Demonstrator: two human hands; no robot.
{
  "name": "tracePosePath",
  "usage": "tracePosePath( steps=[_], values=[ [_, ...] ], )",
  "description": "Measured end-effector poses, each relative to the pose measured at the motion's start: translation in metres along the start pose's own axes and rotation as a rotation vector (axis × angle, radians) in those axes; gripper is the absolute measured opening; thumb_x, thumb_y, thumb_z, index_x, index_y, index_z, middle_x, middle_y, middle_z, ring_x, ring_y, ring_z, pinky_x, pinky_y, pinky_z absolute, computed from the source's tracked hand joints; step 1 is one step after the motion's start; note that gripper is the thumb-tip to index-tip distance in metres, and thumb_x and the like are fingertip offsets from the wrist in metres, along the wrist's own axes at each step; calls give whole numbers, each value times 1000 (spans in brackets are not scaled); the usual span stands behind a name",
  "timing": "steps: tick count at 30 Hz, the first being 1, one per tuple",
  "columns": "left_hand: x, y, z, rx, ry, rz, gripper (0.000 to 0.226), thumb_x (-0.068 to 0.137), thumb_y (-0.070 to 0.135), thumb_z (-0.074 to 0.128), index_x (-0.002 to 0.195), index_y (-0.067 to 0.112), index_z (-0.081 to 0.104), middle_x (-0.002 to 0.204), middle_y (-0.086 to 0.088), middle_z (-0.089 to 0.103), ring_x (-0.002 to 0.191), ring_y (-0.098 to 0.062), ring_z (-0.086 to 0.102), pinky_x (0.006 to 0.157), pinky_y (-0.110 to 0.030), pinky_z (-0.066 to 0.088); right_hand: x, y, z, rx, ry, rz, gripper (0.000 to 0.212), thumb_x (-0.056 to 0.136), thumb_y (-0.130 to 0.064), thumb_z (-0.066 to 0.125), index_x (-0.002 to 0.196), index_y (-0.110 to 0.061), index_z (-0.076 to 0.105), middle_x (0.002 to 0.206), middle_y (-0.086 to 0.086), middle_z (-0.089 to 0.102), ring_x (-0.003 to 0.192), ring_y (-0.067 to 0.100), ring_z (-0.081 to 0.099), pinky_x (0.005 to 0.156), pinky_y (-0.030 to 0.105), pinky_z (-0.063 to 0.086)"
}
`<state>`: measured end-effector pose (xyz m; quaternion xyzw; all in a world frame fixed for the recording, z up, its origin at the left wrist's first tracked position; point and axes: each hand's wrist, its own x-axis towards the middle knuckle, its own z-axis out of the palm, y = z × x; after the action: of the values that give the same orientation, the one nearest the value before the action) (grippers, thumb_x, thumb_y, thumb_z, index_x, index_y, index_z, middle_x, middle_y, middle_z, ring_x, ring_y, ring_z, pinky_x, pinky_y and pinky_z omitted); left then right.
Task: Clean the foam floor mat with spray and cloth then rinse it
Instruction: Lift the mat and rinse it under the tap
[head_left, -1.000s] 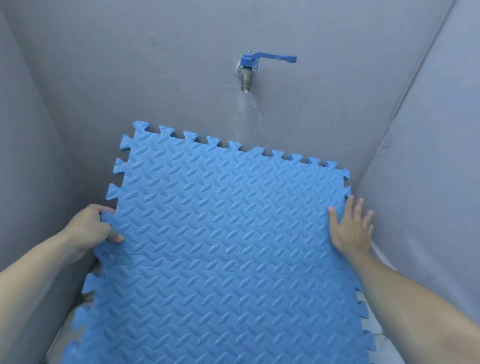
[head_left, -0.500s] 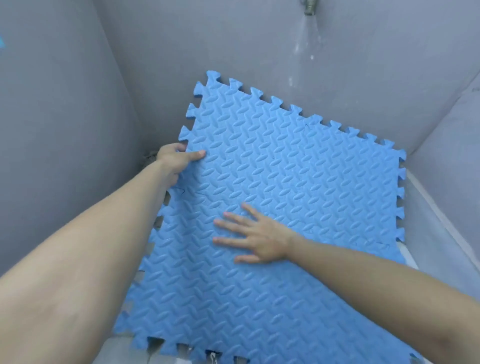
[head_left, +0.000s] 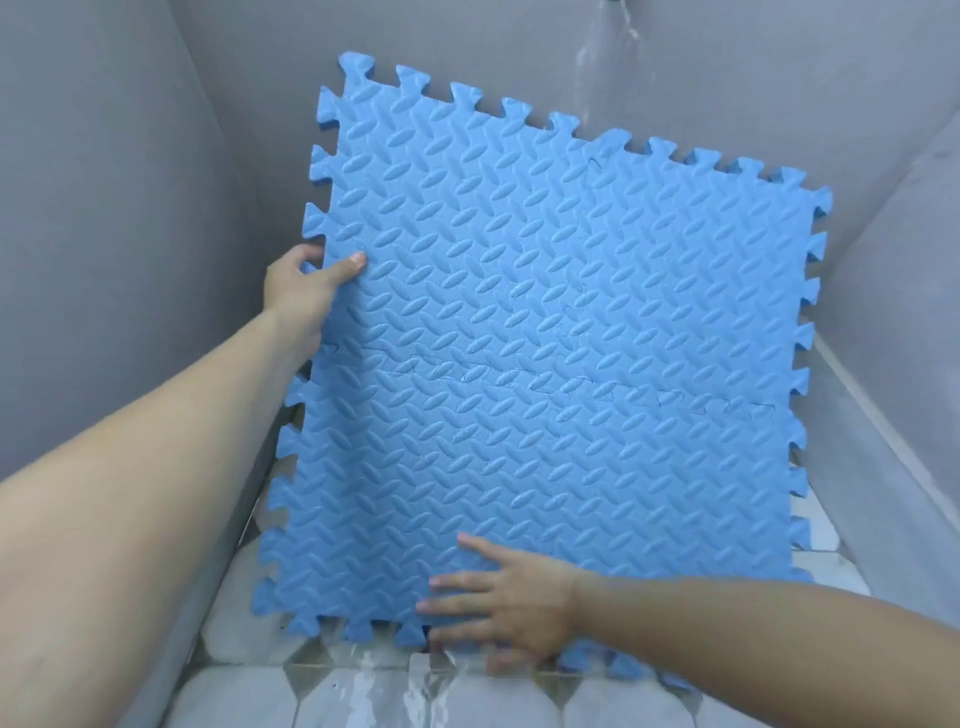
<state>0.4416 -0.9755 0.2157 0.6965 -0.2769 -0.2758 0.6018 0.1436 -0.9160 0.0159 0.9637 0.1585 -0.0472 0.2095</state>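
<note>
While water (head_left: 589, 52) falls from above onto its upper edge, the blue foam floor mat (head_left: 561, 332) stands tilted on the wet tiled floor (head_left: 363, 686), its top against the grey back wall (head_left: 727, 67) between two grey side walls. At the mat's left edge the left hand (head_left: 301, 291) pinches the foam, thumb on the front face and fingers curled behind. Near the lower edge the right hand (head_left: 509, 603) lies flat on the patterned face, fingers straight and spread.

Grey walls (head_left: 130, 208) close around mat (head_left: 571, 338)
</note>
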Motion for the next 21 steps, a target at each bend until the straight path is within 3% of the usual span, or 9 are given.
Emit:
tracePosePath(
  steps=[2, 5, 9, 10, 13, 15, 17, 18, 21],
  values=[
    [1, 1, 3, -20, 6, 26, 34, 71, 37, 82, 90, 19, 60, 101, 2, 70, 91, -16, 69, 77, -34, 57, -25, 60, -2, -6, 77, 240, 57, 98, -54, 40, 151, -33, 32, 161, 1, 24, 149, 24, 22, 116, 65, 4],
    [4, 2, 15, -17, 23, 71, 37, 73, 38, 80, 99, 18, 61, 99, 8, 67, 90, -12, 66, 81, -33, 54, -71, 148, -20, -86, 54, 630, 61, 97, -59, 39, 152, -35, 30, 160, 0, 27, 147, 23, 28, 112, 66, 20],
    [9, 2, 34, 80, 67, 79, 61, 70, 52, 76, 118, 19, 58, 126, 3, 57, 111, -20, 57, 95, -39, 48, -39, 126, -20, -15, 223, 927, 67, 94, -54, 41, 152, -22, 32, 160, 3, 26, 148, 33, 19, 106, 70, 27],
    [11, -2, 34, 125, 91, 72, 63, 74, 52, 74, 124, 19, 55, 133, 2, 52, 117, -21, 53, 96, -36, 45, -19, 104, -17, 7, 218, 890, 68, 94, -56, 39, 153, -25, 28, 162, 3, 23, 149, 37, 14, 106, 74, 23],
    [12, -21, 32, 196, 131, 79, 64, 81, 49, 68, 132, 16, 49, 139, -3, 46, 123, -25, 48, 90, -33, 39, 10, 51, -14, 0, -89, 384, 63, 95, -62, 34, 152, -40, 23, 164, -4, 15, 151, 27, 12, 113, 69, 12],
    [14, -28, 37, 215, 138, 77, 64, 82, 50, 66, 132, 16, 48, 139, -7, 47, 123, -29, 48, 95, -37, 40, -20, 54, -13, -26, -120, 328, 56, 97, -58, 36, 150, -41, 28, 163, -3, 18, 150, 19, 16, 117, 62, 12],
    [22, -33, 36, 217, 152, 57, 67, 80, 54, 66, 131, 16, 47, 138, -10, 48, 123, -32, 49, 100, -43, 43, -76, 65, -1, 37, -10, 580, 54, 98, -54, 40, 150, -39, 32, 162, 2, 22, 149, 21, 21, 114, 63, 21],
    [24, -35, 34, 211, 143, 37, 70, 77, 58, 65, 131, 18, 46, 138, -11, 49, 122, -34, 49, 101, -47, 43, -111, 72, -1, 70, 5, 794, 56, 98, -57, 37, 151, -40, 29, 163, 3, 20, 149, 23, 22, 110, 65, 27],
    [35, -47, 29, 218, 130, -16, 81, 69, 68, 63, 133, 24, 42, 139, -11, 48, 121, -37, 50, 98, -55, 44, -220, 82, -8, 219, -8, 1461, 69, 91, -74, 15, 152, -48, -2, 163, -5, -13, 151, 27, 1, 112, 66, 21]
  ],
)
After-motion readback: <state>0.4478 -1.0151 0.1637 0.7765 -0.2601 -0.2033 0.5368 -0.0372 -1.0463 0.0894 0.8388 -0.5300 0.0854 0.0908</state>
